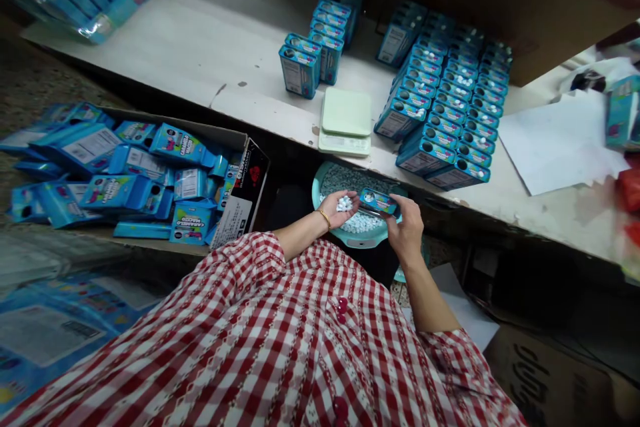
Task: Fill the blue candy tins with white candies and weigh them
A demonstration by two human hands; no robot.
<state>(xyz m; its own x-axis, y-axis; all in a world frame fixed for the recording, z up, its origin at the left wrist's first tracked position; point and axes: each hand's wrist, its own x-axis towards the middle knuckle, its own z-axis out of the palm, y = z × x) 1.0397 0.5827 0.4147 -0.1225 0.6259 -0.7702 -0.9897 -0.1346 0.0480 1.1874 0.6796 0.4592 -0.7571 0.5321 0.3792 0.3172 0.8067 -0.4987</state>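
Small white candies [344,203] lie in the cupped palm of my left hand [336,212], which faces up over a turquoise basin [360,241]. More of these loose candies fill the basin below. My right hand [407,223] grips a small blue candy box [377,201] by its right end, with the box's top turned toward the camera. A round hole shows at the left end of that top, close to the fingertips of my left hand. Whether candies are inside the box is hard to make out.
A pale green scale [346,113] stands at the table's front edge [280,125]. Right of it are rows of upright blue boxes [445,120]; a smaller group [300,65] stands behind. A carton [240,213] heaped with blue boxes [113,173] sits at left. White paper [555,140] lies at right.
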